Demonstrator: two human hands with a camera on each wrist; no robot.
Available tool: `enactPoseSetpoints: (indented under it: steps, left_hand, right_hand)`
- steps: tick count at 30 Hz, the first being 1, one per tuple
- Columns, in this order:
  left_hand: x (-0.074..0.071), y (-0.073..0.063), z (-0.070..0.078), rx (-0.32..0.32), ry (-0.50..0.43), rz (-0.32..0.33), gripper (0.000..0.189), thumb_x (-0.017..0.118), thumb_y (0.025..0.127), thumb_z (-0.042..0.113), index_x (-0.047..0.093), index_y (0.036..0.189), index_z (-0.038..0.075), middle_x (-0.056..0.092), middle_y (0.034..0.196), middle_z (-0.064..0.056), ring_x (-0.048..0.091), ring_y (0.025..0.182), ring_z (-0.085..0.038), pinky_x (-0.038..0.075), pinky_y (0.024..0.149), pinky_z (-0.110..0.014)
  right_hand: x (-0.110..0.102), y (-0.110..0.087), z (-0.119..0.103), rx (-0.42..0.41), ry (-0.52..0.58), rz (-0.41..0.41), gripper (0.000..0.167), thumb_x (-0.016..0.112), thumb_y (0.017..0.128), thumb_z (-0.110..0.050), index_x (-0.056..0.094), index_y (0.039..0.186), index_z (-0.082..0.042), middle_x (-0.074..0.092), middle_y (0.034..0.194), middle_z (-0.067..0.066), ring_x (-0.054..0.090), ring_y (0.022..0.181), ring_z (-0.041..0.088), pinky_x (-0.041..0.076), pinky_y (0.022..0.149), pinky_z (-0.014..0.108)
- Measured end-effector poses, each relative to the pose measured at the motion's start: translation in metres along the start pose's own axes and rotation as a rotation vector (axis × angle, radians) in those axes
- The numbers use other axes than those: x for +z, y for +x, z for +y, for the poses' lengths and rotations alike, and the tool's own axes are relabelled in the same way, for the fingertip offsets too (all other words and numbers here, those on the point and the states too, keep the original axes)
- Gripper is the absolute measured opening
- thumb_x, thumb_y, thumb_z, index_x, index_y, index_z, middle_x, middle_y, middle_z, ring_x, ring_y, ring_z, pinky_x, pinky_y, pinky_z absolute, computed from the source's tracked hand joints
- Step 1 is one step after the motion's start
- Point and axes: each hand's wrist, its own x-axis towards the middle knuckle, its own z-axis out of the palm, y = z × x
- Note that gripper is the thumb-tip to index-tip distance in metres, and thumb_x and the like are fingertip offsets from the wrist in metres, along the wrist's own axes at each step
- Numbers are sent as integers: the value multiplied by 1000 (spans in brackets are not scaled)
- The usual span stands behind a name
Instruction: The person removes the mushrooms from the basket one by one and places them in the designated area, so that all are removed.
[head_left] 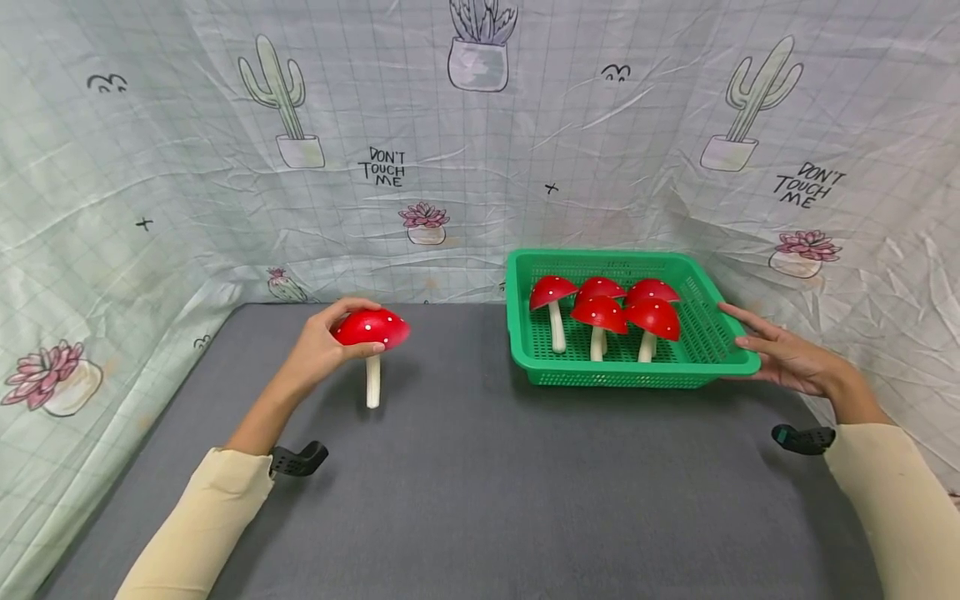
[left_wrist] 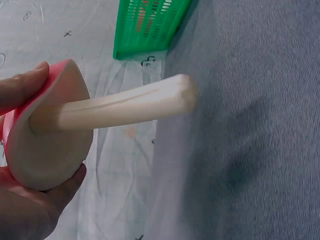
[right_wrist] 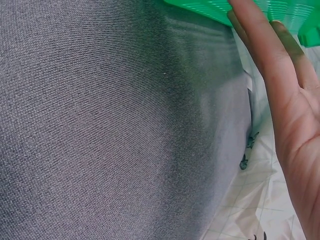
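My left hand [head_left: 318, 342] grips a red toy mushroom [head_left: 372, 327] by its white-dotted cap, thumb on the near side and fingers over the far side. In the left wrist view the mushroom's pale stem [left_wrist: 120, 106] sticks out from the cap's white underside, its end free of the hand. A green plastic basket [head_left: 615, 367] stands to the right, holding several more mushrooms [head_left: 654, 318] with their stems down. At the basket's right end is my right hand [head_left: 795, 358], its fingers fairly straight against the wall and rim.
A grey cloth-covered table [head_left: 480, 483] lies under everything. Behind and at both sides hangs a pale curtain [head_left: 480, 167] printed with cacti and lettering; it meets the table's back edge close behind the basket.
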Motion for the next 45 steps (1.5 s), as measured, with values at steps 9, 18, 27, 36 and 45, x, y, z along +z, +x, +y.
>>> enactPoseSetpoints:
  steps: [9,18,27,36,45]
  left_hand:
    - [-13,4,-7,-11,29,27,54,83,86,23,62,135,20,57,137,-6,52,121,-28,51,91,-35]
    - [-20,6,-12,-39,72,25,54,82,87,30,61,137,24,55,139,-6,48,123,-28,54,85,-29]
    - [-21,11,-12,-43,105,36,56,82,86,35,62,137,24,55,140,-8,49,125,-31,51,90,-40]
    - [-27,18,-17,-44,109,48,53,83,86,31,63,135,24,55,140,-7,49,126,-31,50,96,-49]
    - [-34,25,-26,-58,138,66,53,82,86,30,63,135,26,53,143,-6,48,127,-32,47,98,-53]
  right_hand:
    - [-1,1,0,-1,-5,7,66,21,111,-2,11,162,-43,46,146,-8,63,124,28,43,105,56]
    - [0,-2,-1,0,-10,-4,67,22,111,-2,8,162,-44,44,146,-9,62,125,27,44,105,56]
    - [1,0,-1,7,-50,44,65,23,112,-4,8,162,-43,43,146,-9,63,123,27,47,103,55]
    - [3,0,1,5,-63,55,66,24,112,-4,4,163,-42,35,146,-8,64,122,26,47,103,55]
    - [2,0,2,-7,-57,40,67,24,112,-3,4,163,-41,37,147,-8,62,125,27,46,104,55]
